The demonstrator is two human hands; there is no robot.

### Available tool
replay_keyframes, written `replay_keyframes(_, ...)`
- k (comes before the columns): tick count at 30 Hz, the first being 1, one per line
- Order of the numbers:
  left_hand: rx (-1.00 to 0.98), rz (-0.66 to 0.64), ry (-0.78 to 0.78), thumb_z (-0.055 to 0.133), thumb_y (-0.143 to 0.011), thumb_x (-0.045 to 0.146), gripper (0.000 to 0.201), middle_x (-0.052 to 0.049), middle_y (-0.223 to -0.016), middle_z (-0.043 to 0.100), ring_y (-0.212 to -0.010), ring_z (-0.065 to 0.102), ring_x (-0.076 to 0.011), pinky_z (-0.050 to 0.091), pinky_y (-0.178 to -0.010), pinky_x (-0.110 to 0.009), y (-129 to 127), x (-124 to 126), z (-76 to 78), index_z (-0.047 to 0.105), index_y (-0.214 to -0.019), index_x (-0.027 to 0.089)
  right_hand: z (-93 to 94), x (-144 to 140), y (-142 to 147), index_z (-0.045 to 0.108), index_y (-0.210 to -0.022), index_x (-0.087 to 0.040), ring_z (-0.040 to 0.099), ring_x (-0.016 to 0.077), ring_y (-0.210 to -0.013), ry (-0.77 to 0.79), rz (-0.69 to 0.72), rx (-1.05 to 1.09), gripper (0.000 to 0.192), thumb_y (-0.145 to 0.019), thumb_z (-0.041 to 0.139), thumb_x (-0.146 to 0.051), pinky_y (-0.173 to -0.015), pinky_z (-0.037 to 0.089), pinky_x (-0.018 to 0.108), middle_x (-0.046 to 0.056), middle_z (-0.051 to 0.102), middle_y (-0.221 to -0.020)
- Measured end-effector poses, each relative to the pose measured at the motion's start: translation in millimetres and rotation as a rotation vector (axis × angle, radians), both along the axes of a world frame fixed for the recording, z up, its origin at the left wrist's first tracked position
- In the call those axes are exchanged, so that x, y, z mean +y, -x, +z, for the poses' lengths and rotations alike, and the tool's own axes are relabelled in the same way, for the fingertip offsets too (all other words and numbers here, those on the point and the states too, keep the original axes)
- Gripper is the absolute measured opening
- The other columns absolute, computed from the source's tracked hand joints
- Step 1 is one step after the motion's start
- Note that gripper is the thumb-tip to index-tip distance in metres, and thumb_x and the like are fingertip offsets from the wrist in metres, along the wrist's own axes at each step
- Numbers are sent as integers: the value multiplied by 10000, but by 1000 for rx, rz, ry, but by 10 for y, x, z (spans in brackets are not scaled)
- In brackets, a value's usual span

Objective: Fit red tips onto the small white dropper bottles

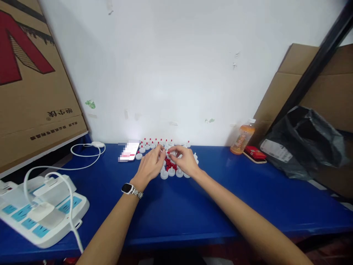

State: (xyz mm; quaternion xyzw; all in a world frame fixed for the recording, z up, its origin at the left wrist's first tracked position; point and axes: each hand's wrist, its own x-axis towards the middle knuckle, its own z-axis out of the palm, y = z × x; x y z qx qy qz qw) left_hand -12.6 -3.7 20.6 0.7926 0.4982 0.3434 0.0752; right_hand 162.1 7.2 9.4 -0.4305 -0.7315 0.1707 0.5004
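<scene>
A cluster of small white caps (171, 172) with red tips lies on the blue table (176, 209) near the white wall. A little heap of loose red tips (170, 163) sits in its middle. My left hand (151, 163), with a watch on the wrist, and my right hand (185, 159) meet over the cluster. Their fingertips pinch together around a small white cap with a red tip; which hand holds which piece is too small to tell.
A phone (129, 151) lies left of the caps. A white power strip (41, 209) with plugs and a cable sits at the front left under a tilted cardboard box (30, 84). To the right stand an orange bottle (243, 138), a red pack (255, 152) and a black bag (306, 143).
</scene>
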Motion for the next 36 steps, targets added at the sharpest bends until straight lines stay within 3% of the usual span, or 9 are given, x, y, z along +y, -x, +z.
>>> replay_keyframes(4,186,-79,-105,272,-1024,419,302,-25,-943,596,-776,590,-180,373,-607,-273,-165,-30,17,505,-959,238,-70,-127,-73,692,-948,-203,592,142,-712,-7,2,75,177,-800,598,-230,-722,484,270,1,711,-861)
replay_keyframes(11,355,-62,-247,225,-1038,370,333,-41,-982,532,-710,539,-160,333,-567,-277,-180,4,23,525,-1018,227,-24,-211,-71,624,-1082,-206,643,158,-840,-41,27,143,266,-820,582,-218,-819,508,290,20,712,-973)
replay_keyframes(13,275,-96,-238,244,-1035,363,328,-34,-955,537,-708,530,-154,340,-585,-275,-208,11,0,532,-966,222,2,-250,-52,605,-1125,-208,645,161,-883,-73,31,120,306,-822,568,-189,-846,505,294,25,707,-1011)
replay_keyframes(16,-15,-131,-179,265,-1025,390,370,-18,-824,541,-703,514,-150,371,-637,-270,-275,24,-57,503,-811,204,41,-310,-16,612,-1110,-217,633,171,-903,-147,-12,69,286,-835,546,-173,-853,502,301,35,690,-1047)
replay_keyframes(19,-322,-39,-44,235,-1012,486,471,12,-620,452,-597,440,-143,350,-587,-275,-290,53,-102,423,-685,204,68,-327,-21,624,-1104,-230,622,193,-948,-211,-94,24,276,-853,523,-174,-881,493,321,54,666,-1067)
replay_keyframes(21,-387,49,21,206,-1001,534,514,17,-568,401,-572,413,-148,331,-560,-281,-254,81,-109,396,-651,209,71,-297,-66,637,-1080,-228,619,206,-959,-224,-155,15,262,-854,515,-174,-893,487,333,61,660,-1054)
replay_keyframes(28,110,-70,-72,434,-961,428,301,-55,-952,608,-954,517,-242,397,-857,-375,-181,121,-135,666,-923,239,-20,-120,-218,683,-972,-225,642,187,-881,-55,-197,81,173,-862,552,-254,-849,493,314,23,714,-982)
replay_keyframes(32,110,-89,-29,392,-975,453,366,-64,-977,616,-961,535,-245,408,-853,-374,-137,130,-173,694,-1022,250,-69,-86,-253,715,-906,-223,610,204,-980,-72,-229,97,153,-833,609,-307,-856,483,318,51,665,-1026)
replay_keyframes(36,-17,-94,103,441,-945,477,347,-22,-767,627,-705,556,-179,414,-668,-292,89,150,-127,646,-885,204,-87,-66,-273,716,-850,-200,565,166,-712,-1,-241,106,176,-813,627,-348,-700,469,294,8,577,-736)
